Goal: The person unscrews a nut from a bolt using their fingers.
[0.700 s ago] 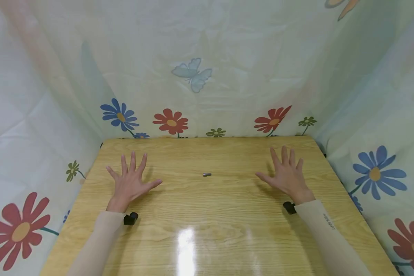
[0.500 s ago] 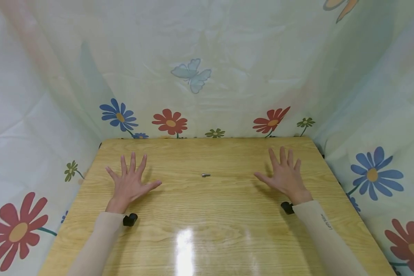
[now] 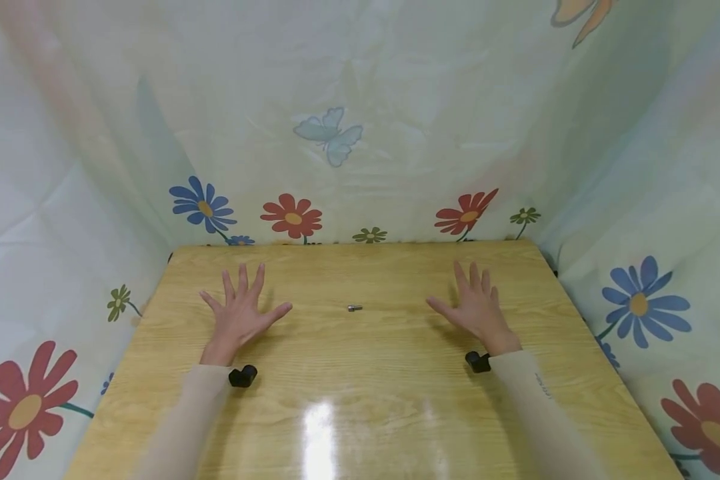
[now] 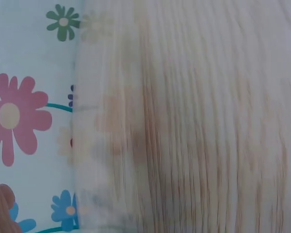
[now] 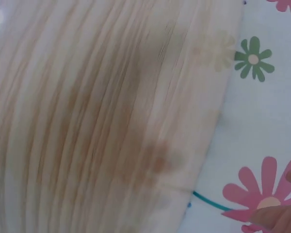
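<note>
A small metal screw [image 3: 355, 308] lies on its side on the wooden table, between the two hands and apart from both. To its left is the left hand [image 3: 240, 320], fingers spread and holding nothing. On the other side, the right hand [image 3: 475, 312] also has its fingers extended and thumb out toward the screw, with nothing in it. In the left wrist view only part of the left hand [image 4: 1, 206] shows at the left edge. Fingers of the right hand [image 5: 276, 216] appear at the lower right of the right wrist view. Neither wrist view shows the screw.
The light wooden table [image 3: 360, 373] meets a back curtain [image 3: 396, 133] printed with flowers and a butterfly. Similar curtain stands along both sides. A small black device [image 3: 243, 376] sits at the left wrist, and another black device [image 3: 477, 361] at the right wrist.
Both hands have moved inward, the left to the right and the right to the left, closer to the screw. The whole head view has shifted slightly. The screw stays on the table.
</note>
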The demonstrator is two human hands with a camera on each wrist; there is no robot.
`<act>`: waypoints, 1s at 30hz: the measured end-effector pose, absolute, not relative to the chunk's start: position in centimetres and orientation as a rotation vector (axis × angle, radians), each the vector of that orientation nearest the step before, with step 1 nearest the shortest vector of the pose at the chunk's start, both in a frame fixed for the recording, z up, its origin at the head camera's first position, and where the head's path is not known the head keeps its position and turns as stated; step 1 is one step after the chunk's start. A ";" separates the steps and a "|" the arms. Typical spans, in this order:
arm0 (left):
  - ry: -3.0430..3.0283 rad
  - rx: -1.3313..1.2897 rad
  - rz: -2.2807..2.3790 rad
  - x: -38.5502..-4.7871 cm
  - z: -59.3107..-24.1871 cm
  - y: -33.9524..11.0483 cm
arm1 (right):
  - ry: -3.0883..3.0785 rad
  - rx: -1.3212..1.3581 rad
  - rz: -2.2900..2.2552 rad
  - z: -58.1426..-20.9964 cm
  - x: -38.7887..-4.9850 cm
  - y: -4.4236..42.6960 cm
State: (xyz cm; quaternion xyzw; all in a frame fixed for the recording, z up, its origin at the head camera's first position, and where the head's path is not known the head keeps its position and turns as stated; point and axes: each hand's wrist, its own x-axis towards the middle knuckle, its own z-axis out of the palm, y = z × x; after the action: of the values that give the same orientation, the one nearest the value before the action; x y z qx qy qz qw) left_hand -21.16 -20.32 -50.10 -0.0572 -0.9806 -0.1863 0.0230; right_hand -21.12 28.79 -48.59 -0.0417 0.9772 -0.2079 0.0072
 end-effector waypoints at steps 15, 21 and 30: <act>-2.902 -0.281 -0.936 -22.4 -52.0 -17.0 | 2.874 -0.163 -1.009 -52.4 -22.0 23.8; -2.843 -0.320 -1.035 -23.1 -52.4 -15.3 | 2.834 -0.186 -1.100 -52.1 -22.3 22.5; -2.829 -0.411 -1.064 -23.8 -52.8 -12.8 | 2.768 -0.286 -1.246 -52.4 -23.0 20.4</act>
State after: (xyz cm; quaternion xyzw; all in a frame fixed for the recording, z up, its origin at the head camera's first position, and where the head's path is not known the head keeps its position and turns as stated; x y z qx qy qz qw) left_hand -23.79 -12.75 -52.83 -0.1347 -0.9264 -0.3485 0.0457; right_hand -23.04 20.35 -52.42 -0.0936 0.9068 -0.4083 0.0463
